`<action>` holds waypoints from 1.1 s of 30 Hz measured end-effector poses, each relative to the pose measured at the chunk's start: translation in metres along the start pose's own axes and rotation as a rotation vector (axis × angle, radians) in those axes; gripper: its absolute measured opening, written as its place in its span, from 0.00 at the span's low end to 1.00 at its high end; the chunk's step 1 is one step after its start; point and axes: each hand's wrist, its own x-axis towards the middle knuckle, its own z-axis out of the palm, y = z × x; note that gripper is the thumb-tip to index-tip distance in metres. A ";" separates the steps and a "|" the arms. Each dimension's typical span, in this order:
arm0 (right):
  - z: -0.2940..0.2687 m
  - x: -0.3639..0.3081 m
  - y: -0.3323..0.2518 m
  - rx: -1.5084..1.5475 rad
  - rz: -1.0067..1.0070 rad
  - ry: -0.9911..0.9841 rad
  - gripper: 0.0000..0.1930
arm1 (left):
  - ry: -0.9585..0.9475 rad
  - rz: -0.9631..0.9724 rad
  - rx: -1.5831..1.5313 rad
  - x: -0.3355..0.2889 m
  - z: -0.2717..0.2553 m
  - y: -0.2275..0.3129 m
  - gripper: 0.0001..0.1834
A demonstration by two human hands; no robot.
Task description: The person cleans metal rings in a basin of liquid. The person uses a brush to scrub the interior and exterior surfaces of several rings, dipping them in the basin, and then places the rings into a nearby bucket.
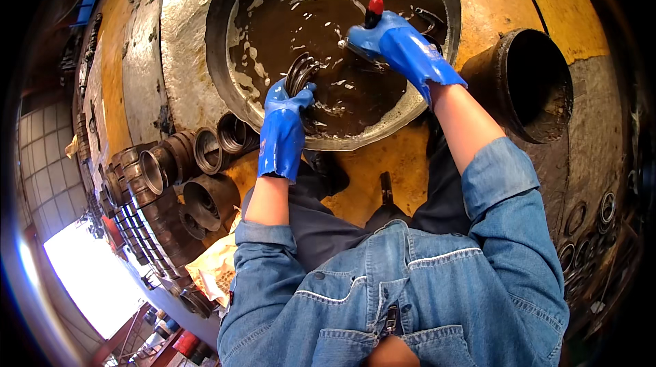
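Both my hands wear blue rubber gloves and are over a round basin (pixel 217 70) of dark, foamy liquid. My left hand (pixel 283 117), at the near left side of the basin, is closed on a few dark, wet metal rings (pixel 299 73) held together just above the liquid. Farther right, my right hand (pixel 396 35) is wrapped round a tool with a black handle and a red end (pixel 375 6), which sticks up above the fist. The working end of this tool is hidden, so its kind cannot be told. Some dark metal shows in the liquid beside the right glove.
A large dark cylinder (pixel 484 73) lies right of the basin with its mouth facing me. Several rusty ring-shaped metal parts (pixel 208 150) line the left side, near a crumpled orange-tan bag (pixel 217 264). Smaller rings (pixel 607 208) lie at far right. My legs flank the basin's near side.
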 end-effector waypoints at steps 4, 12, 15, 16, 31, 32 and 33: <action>0.041 -0.004 -0.009 0.363 -0.320 -0.183 0.24 | -0.138 -0.041 0.047 0.009 -0.029 -0.008 0.19; 0.042 0.016 -0.020 0.035 -0.048 0.085 0.22 | -0.125 -0.091 -0.047 -0.003 -0.009 0.011 0.21; 0.045 0.022 -0.018 0.199 -0.156 -0.010 0.25 | -0.127 -0.060 -0.056 0.000 -0.016 0.007 0.21; 0.050 0.020 -0.021 0.263 -0.217 -0.098 0.25 | -0.157 -0.028 -0.054 0.007 -0.028 -0.002 0.21; 0.029 0.003 -0.016 0.140 -0.097 0.270 0.28 | -0.106 -0.169 0.595 0.017 -0.012 0.000 0.13; 0.024 -0.002 -0.019 0.178 -0.169 0.266 0.28 | -0.117 -0.139 0.628 0.017 -0.009 -0.004 0.15; 0.024 -0.005 -0.018 0.184 -0.157 0.304 0.28 | -0.125 -0.110 0.662 0.018 -0.005 -0.008 0.16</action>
